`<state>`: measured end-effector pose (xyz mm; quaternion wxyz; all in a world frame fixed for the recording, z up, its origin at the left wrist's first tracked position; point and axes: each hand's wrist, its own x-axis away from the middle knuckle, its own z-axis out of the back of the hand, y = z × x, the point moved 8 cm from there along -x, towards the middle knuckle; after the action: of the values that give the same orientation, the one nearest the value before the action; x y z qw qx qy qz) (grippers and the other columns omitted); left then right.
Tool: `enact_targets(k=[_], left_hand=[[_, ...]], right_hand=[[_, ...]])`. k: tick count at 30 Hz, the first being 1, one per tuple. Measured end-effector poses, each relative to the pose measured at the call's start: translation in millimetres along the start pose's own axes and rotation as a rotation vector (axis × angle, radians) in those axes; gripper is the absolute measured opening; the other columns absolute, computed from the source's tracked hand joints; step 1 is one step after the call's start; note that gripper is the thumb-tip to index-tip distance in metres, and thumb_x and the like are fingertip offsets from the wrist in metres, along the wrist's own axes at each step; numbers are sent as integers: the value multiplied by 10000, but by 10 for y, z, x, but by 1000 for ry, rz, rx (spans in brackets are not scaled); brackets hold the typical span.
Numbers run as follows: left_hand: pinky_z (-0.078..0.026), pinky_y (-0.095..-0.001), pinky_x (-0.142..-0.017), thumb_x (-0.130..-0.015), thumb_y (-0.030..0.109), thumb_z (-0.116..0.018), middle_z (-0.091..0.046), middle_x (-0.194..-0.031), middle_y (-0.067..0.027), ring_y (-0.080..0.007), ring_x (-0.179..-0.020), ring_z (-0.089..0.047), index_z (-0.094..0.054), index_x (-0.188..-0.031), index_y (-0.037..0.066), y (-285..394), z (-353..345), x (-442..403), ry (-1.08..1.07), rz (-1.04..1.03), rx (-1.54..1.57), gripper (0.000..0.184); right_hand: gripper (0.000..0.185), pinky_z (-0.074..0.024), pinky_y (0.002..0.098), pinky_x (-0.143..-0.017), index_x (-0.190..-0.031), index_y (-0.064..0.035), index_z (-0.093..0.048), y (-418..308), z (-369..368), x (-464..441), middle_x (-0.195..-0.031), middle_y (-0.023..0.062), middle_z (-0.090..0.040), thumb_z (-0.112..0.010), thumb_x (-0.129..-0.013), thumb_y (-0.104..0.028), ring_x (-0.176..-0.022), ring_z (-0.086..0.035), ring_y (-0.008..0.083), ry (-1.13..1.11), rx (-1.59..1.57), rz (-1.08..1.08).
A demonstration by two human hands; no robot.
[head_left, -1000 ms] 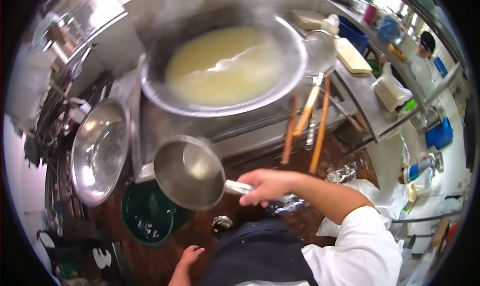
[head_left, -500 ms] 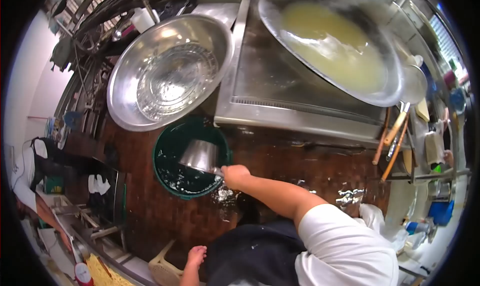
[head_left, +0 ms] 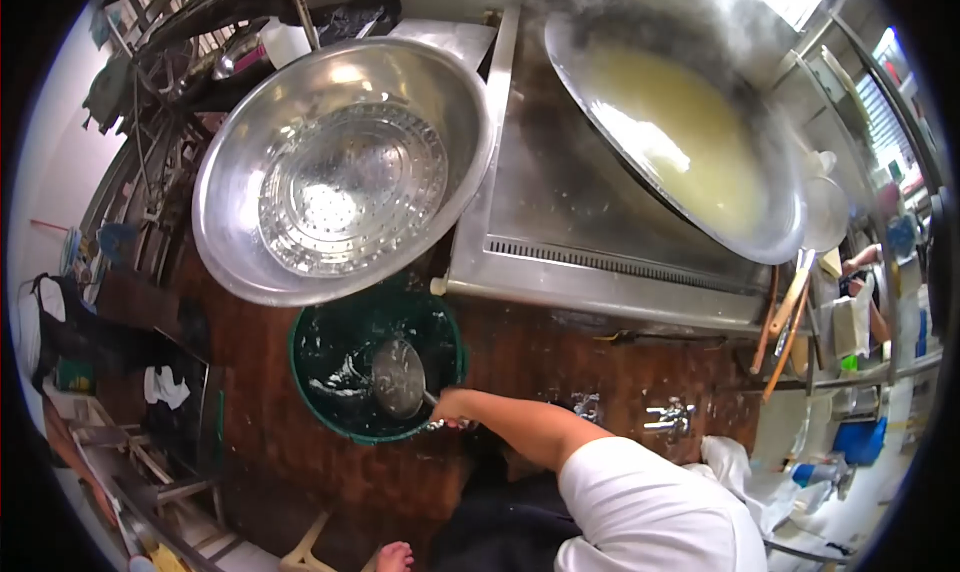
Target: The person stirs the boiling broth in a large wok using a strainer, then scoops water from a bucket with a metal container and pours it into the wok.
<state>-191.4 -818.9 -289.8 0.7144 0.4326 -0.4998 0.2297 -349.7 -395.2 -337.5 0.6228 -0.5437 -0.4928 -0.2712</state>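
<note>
My right hand [head_left: 455, 409] is closed round the handle of a metal dipper [head_left: 399, 378]. The dipper's round bowl is tilted at the right side of a dark green tub [head_left: 295, 357], over or in the water there; I cannot tell how deep it sits. Part of the tub's back rim is hidden under a wide metal basin [head_left: 225, 242], whose base carries rings of small dots. At the bottom edge, only the curled fingers of my left hand [head_left: 395, 557] show, with nothing visible in them.
A steel stove [head_left: 530, 197] bears a large pan of steaming yellowish liquid [head_left: 690, 122]. Long-handled tools [head_left: 790, 307] hang at its right corner. The brown floor [head_left: 520, 357] is wet. A person in dark trousers [head_left: 100, 332] is at the left, near a wooden frame [head_left: 130, 442].
The dipper has turned and come down within the tub, its bowl now facing differently. My right hand is lower in view. My left hand has slipped mostly out of frame. The whole view has shifted.
</note>
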Motion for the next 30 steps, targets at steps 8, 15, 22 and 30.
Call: enact_targets(k=[8, 15, 22, 30], left_hand=[[-410, -222, -455, -888, 188, -521, -642, -869, -21, -98, -640, -578, -619, -1105, 108, 809, -242, -197, -67, -37, -173, 251], [-471, -254, -575, -877, 268, -564, -643, -930, 2, -103, -713, -585, -618, -1127, 134, 1655, -444, -425, -146, -135, -278, 289], [-473, -244, -572, -920, 308, -546, -635, -933, 11, -94, -718, -580, -598, -1151, 156, 1660, -714, -320, -191, -190, -225, 281], [-429, -260, -496, -873, 307, -630, -652, -818, -28, -130, -611, -565, -627, -1093, 127, 1204, -744, -331, -43, 13, -264, 284]], right_hand=[[262, -420, 309, -411, -889, -69, -546, -97, 93, 1739, -631, 21, -509, -710, -702, -148, -492, -513, 126, -63, -247, 269], [291, -415, 242, -471, -978, -74, -531, -275, 463, 3565, -682, -5, -505, -692, -746, -143, -531, -493, 83, -89, -317, 476], [280, -460, 241, -471, -997, -49, -548, -60, 1362, 4665, -707, 10, -546, -694, -770, -126, -564, -521, 74, 189, -524, 635], [293, -404, 227, -413, -1040, -38, -523, 180, 2638, 5038, -674, 5, -530, -638, -790, -139, -459, -500, 93, 424, -959, 990]])
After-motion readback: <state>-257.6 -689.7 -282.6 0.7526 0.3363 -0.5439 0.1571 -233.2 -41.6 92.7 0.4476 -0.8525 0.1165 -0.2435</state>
